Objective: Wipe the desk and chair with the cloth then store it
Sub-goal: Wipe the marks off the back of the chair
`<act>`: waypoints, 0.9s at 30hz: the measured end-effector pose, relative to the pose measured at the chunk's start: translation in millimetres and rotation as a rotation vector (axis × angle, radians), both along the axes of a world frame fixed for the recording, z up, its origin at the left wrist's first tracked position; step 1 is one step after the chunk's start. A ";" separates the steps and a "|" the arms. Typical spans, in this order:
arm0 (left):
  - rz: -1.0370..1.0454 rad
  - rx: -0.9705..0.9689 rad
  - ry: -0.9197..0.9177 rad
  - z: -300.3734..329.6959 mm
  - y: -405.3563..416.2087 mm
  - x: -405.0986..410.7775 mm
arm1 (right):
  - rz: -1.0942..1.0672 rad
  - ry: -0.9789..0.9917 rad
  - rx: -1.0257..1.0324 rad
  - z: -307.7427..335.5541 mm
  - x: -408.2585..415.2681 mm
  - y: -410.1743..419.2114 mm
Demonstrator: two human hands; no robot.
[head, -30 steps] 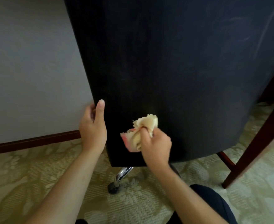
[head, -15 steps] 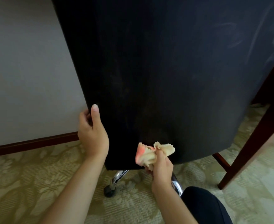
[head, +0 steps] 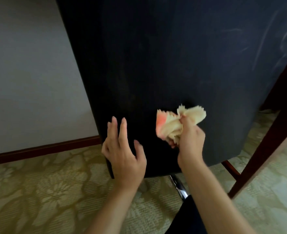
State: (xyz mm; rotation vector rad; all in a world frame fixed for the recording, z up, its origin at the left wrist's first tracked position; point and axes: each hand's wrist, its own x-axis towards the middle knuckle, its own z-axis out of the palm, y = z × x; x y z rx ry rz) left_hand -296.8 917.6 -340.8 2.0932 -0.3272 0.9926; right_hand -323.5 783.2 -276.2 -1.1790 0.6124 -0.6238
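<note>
The black back of the chair (head: 173, 56) fills most of the head view. My right hand (head: 189, 141) grips a crumpled cream cloth (head: 173, 122) with a pink edge and holds it against the lower part of the chair back. My left hand (head: 122, 149) lies with fingers spread and straight near the chair back's lower left edge, holding nothing. The desk top is out of view.
A dark wooden desk leg (head: 264, 144) slants down at the right. A chrome chair leg (head: 178, 186) shows under the chair back. A grey wall (head: 29, 73) with a brown baseboard (head: 43, 147) stands at the left. Patterned carpet (head: 38, 196) covers the floor.
My left hand has let go of the chair back's left edge and opened, fingers spread. My right hand has moved up and to the right with the cloth.
</note>
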 end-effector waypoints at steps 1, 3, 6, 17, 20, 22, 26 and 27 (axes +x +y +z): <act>0.011 0.027 -0.010 -2.5 2.6 2.0 | -0.041 0.042 0.023 -22.1 -1.7 1.5; 0.014 0.066 -0.015 -4.9 6.3 2.8 | -0.072 0.142 0.083 -67.6 -9.3 6.3; 0.025 0.108 0.056 -0.7 3.8 -1.4 | -0.048 0.269 0.041 -109.6 -20.1 15.9; -0.212 0.119 -0.236 145.3 -32.2 -11.2 | -0.219 -0.252 -0.967 99.5 7.2 4.7; -0.197 0.106 -0.304 179.4 -24.0 2.6 | -0.298 -0.391 -1.134 157.1 12.8 -3.4; -0.153 0.138 -0.341 191.8 -20.2 12.1 | -0.342 -0.451 -1.225 165.2 18.4 -4.8; -0.128 0.180 -0.431 195.3 -15.8 18.1 | -0.239 -0.402 -1.476 108.9 21.5 -2.2; -0.122 0.188 -0.452 197.3 -14.2 18.9 | -0.164 -0.361 -1.544 93.0 20.3 -1.5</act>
